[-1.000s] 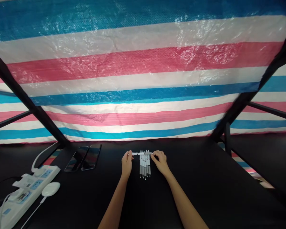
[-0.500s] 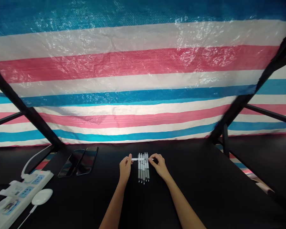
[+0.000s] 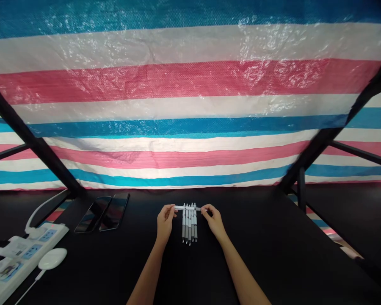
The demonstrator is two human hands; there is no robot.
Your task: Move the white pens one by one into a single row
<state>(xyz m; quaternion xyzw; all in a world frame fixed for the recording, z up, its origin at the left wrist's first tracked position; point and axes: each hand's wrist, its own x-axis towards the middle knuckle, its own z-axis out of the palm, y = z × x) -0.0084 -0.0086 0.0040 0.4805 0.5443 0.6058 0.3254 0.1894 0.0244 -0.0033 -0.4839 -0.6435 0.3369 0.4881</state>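
The person's left hand [image 3: 166, 217] and right hand [image 3: 212, 217] are apart, each pinching one end of a white pen [image 3: 188, 208] that lies sideways between them. The pen crosses the upper part of a row of pens [image 3: 189, 226], set side by side between the two hands with their gray grips and tips pointing toward the person; whether it touches them cannot be told. All of this is on or just above a black table [image 3: 260, 245]. Beyond the left hand, well to its left, two dark phones [image 3: 93, 214] lie next to each other. Farther left and nearer the person are a white power strip [image 3: 22, 263] with plugs in it and, just beside it, a round white charger [image 3: 52, 259] on a cable. Past the hands hangs a striped tarp [image 3: 178, 118].
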